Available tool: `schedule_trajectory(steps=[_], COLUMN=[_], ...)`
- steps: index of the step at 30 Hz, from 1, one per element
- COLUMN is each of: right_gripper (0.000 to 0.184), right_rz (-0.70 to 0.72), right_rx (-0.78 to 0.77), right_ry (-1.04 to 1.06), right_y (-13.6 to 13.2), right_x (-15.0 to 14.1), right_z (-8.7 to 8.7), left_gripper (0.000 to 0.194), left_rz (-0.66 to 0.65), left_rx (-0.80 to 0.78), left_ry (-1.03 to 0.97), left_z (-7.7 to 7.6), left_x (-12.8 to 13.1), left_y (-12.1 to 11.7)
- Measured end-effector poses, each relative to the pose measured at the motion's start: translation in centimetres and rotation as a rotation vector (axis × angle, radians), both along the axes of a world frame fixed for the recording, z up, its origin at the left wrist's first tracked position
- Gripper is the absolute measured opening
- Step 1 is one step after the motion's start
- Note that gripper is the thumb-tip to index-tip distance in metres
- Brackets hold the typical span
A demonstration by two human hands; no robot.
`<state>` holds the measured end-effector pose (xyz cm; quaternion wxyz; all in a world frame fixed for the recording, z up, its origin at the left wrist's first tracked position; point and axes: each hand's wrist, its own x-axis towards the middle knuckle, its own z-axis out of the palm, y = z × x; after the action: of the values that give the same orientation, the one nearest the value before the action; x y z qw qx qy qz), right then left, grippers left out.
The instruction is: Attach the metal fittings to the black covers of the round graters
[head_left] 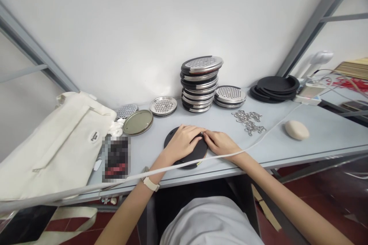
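A black round disc (191, 157) lies near the table's front edge, with a thin coloured line along its right side. Across its top is my left hand (184, 142), fingers bent together and closed on the disc's far right edge. My right hand (220, 143) meets it there, thumb and fingers pinched at the rim. Something small and shiny shows between the hands, too small to name. Behind them rises a tall stack of perforated round metal discs with black rims (199, 84). Small metal clips (249, 121) lie in a loose pile to the right.
A white cable (218, 156) crosses in front of my wrists. To the left are a cream bag (57, 141), a greenish round plate (138, 122) and perforated discs (163, 105). Rightward stand black round pieces (274, 89), a power strip (307, 98) and a pale rounded object (297, 129).
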<state>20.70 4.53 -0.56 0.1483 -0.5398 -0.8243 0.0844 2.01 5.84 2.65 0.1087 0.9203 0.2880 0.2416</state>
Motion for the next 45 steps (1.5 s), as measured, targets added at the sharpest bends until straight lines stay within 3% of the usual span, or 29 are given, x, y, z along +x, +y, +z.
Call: schedule_trajectory(steps=[39, 45], right_gripper=[0.027, 0.029], right_rz=[-0.128, -0.092], right_rx=[0.002, 0.005], right_ry=[0.06, 0.034], right_y=[-0.36, -0.32], right_x=[-0.25, -0.04], right_z=[0.51, 0.44], left_gripper=[0.029, 0.028], left_rz=[0.018, 0.009], left_rx=[-0.001, 0.009], left_ry=[0.026, 0.033], left_z=[0.06, -0.01], left_x=[0.02, 0.02], left_y=[-0.08, -0.05])
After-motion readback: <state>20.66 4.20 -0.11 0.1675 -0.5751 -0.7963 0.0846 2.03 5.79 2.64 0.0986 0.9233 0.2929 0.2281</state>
